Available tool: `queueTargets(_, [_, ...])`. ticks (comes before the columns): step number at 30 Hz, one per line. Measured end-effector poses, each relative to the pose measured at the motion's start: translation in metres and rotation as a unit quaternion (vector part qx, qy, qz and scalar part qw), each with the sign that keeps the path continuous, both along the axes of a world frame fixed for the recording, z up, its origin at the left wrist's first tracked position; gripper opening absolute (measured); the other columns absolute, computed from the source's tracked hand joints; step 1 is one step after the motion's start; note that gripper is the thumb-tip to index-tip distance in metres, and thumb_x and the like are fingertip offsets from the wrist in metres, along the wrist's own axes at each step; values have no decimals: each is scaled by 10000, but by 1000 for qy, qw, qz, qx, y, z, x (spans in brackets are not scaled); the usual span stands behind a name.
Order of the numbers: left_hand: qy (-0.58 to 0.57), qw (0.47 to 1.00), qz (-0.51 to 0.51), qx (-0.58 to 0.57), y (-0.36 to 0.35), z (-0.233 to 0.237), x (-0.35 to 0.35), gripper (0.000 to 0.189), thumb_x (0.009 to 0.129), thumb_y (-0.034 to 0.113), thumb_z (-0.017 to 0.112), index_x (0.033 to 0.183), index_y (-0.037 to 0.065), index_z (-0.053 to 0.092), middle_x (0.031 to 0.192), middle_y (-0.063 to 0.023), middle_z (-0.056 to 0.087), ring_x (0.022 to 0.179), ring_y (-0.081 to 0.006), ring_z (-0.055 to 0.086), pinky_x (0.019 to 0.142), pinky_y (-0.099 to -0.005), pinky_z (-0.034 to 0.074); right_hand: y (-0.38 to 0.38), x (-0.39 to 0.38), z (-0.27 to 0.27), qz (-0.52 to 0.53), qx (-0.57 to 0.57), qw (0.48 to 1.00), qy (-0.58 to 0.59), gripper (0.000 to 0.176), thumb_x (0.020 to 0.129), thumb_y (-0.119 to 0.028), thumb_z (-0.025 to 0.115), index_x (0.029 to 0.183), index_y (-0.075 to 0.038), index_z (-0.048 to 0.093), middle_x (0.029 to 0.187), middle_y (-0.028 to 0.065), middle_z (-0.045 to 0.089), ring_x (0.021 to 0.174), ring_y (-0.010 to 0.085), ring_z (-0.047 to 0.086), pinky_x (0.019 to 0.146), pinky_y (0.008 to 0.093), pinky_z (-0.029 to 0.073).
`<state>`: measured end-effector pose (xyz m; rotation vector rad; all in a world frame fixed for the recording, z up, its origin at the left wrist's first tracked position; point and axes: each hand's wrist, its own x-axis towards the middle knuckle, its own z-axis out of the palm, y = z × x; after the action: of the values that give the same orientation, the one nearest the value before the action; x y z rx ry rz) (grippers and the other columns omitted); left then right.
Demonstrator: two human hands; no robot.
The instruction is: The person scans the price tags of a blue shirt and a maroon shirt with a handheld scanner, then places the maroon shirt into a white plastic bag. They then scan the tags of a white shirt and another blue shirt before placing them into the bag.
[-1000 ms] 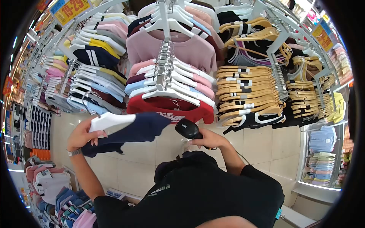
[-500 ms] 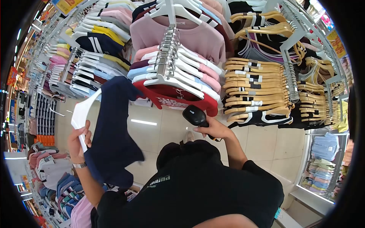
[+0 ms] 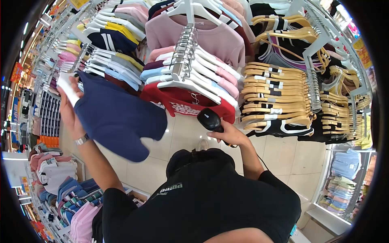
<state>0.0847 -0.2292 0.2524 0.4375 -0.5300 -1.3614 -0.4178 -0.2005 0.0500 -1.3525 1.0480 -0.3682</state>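
Observation:
My left hand (image 3: pixel 72 111) grips a white hanger (image 3: pixel 67 87) from which a navy blue shirt (image 3: pixel 117 115) hangs, tilted and slightly smeared by motion. The shirt is out at the left, in front of the racks. Wrapped round the handle of a black handheld barcode scanner (image 3: pixel 209 120) is my right hand (image 3: pixel 231 134). The scanner's head points forward, close to the hem of a red shirt (image 3: pixel 188 105) with white lettering at the front of the middle rack. A thin cord trails from the scanner along my right forearm.
Pastel shirts on white hangers fill the middle rack (image 3: pixel 180 75). To its right, black garments hang on wooden hangers (image 3: pixel 279 95). More shirts (image 3: pixel 115 38) hang at the back left. Folded clothes (image 3: pixel 344 162) lie on right-hand shelves. Folded clothing (image 3: pixel 77 194) sits at the lower left. The floor (image 3: pixel 279 154) is pale tile.
My left hand has moved up and left with the hanger, and the navy shirt has swung from upright to a slant. My right hand with the scanner has barely moved.

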Motion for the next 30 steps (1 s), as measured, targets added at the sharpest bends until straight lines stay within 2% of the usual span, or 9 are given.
queueTargets(1, [-22,994,-97,-34,-15,-8,11,501,1063,339,454,1478,71,373,1386,-130,563,1086,-244,623,882,-401,536,2,-1,0,-5,1,1000,2,495,864,-311,777,1155,16,546,815,35,596,663,111,603,607,275,503])
queueTargets(4, [-62,994,-50,-76,-28,-24,4,464,1066,288,452,1469,67,393,1434,-140,537,1313,-301,531,1047,-460,502,9,-6,-11,-23,10,1000,-10,471,869,-296,774,1149,4,541,819,30,603,666,107,609,602,271,504])
queueTargets(7, [-165,978,131,5,-28,-25,-28,475,1050,282,498,1446,35,406,1480,-162,473,1335,-316,505,1045,-478,499,16,-13,-14,-38,25,999,2,472,868,-312,775,1132,4,545,810,33,603,658,107,612,580,269,498])
queueTargets(10, [-233,947,219,34,-24,-28,-51,493,1030,284,548,1418,8,419,1478,-203,451,1325,-339,509,1054,-483,491,20,-18,-13,-57,33,998,6,482,864,-333,775,1113,12,548,792,33,596,647,109,613,562,267,491])
queueTargets(14, [-315,904,288,-24,-37,-37,-43,406,976,158,653,1289,-42,488,1271,-230,616,1149,-311,639,945,-428,575,22,-19,-16,-84,61,995,9,493,855,-321,778,1127,30,564,785,43,573,632,116,592,562,273,487])
queueTargets(18, [-360,856,372,10,-55,-39,-29,312,938,134,707,1146,-54,571,1120,-175,665,1015,-262,678,908,-397,601,17,-17,-10,-66,56,995,47,508,854,-336,781,1130,31,562,792,43,573,634,115,598,564,273,490])
queueTargets(22, [-385,821,421,10,-82,-54,-2,273,910,44,717,1132,-47,588,1096,-148,665,999,-214,679,871,-350,614,12,-16,-8,-61,61,994,59,532,853,-345,781,1149,33,554,813,45,576,639,116,601,572,270,493])
queueTargets(25, [-375,831,410,3,-105,-65,-1,354,881,-12,728,1195,-52,568,1131,-165,672,998,-216,685,804,-326,627,7,-13,-13,-46,66,995,55,546,854,-342,781,1169,36,543,827,43,575,649,116,603,582,269,498])
queueTargets(30, [-367,847,383,-33,-153,-77,-13,376,874,-45,717,1217,-78,568,1121,-173,662,995,-230,679,843,-364,638,-9,-13,10,-28,79,996,21,462,881,-271,760,1163,27,548,820,28,577,674,106,608,601,266,498])
